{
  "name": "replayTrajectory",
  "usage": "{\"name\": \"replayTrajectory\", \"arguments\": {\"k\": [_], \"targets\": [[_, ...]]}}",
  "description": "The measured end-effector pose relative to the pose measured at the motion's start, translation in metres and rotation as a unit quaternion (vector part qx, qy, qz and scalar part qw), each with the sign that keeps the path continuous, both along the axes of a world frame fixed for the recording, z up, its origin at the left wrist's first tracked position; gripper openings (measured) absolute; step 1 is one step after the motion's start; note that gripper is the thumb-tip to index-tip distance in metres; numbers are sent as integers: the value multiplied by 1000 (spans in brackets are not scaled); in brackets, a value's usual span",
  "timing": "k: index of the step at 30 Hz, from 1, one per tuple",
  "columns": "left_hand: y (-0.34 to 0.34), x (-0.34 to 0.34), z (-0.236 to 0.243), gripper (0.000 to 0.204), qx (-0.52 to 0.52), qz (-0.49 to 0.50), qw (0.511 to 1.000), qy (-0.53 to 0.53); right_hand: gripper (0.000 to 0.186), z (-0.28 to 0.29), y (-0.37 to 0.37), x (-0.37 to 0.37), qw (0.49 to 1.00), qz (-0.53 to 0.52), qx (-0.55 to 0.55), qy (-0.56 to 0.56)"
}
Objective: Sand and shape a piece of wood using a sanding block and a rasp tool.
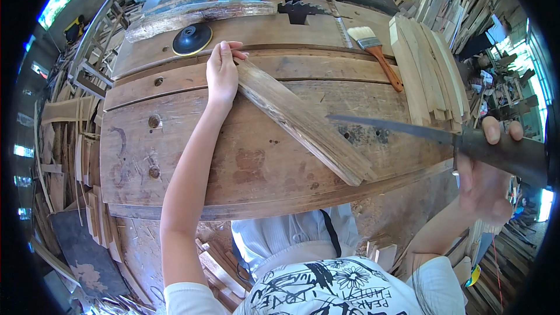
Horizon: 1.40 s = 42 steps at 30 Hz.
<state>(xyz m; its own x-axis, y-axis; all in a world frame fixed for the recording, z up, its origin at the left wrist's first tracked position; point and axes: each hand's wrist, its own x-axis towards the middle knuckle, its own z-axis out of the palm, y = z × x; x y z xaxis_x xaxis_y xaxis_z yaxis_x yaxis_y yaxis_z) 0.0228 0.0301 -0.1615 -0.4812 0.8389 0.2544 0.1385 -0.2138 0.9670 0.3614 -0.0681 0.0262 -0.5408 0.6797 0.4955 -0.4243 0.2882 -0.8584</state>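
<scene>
A rough wooden board [303, 119] lies slantwise on the workbench [175, 140], its near end close to the front edge. My left hand [222, 76] is closed on the board's far end, with the fingertips at its far side. To the right, my right hand [485, 178] grips the thick dark handle of a hand saw [396, 128]. Its long narrow blade points left, the tip appearing over or beside the board's right edge; whether it touches cannot be told. The saw's teeth do not show.
Behind the board lie a black round disc pad [192, 39] and a toothed circular saw blade [302, 10]. A brush [376, 55] with an orange-brown handle rests beside stacked pale boards [429, 73] at right. Timber offcuts [93, 216] crowd the left side.
</scene>
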Motion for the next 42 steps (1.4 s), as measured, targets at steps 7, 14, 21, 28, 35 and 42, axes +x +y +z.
{"name": "replayTrajectory", "arguments": {"k": [7,14,21,28,35,42], "targets": [[0,-5,-2,36,2,-3,1000,7,16,-2,0,24,791,-493,308,-191],[0,-8,1,37,-14,-6,1000,15,15,28,10,53,799,-530,274,-78],[0,-4,4,37,-24,-11,1000,3,25,41,16,67,986,-109,-11,126],[-4,-8,3,37,-27,5,1000,6,17,3,-19,76,970,-43,44,237],[-5,-3,3,31,-17,26,999,26,23,-45,-46,87,923,-198,49,328],[0,-5,2,27,-16,49,998,25,24,-76,-51,106,892,-172,-21,418]]}}
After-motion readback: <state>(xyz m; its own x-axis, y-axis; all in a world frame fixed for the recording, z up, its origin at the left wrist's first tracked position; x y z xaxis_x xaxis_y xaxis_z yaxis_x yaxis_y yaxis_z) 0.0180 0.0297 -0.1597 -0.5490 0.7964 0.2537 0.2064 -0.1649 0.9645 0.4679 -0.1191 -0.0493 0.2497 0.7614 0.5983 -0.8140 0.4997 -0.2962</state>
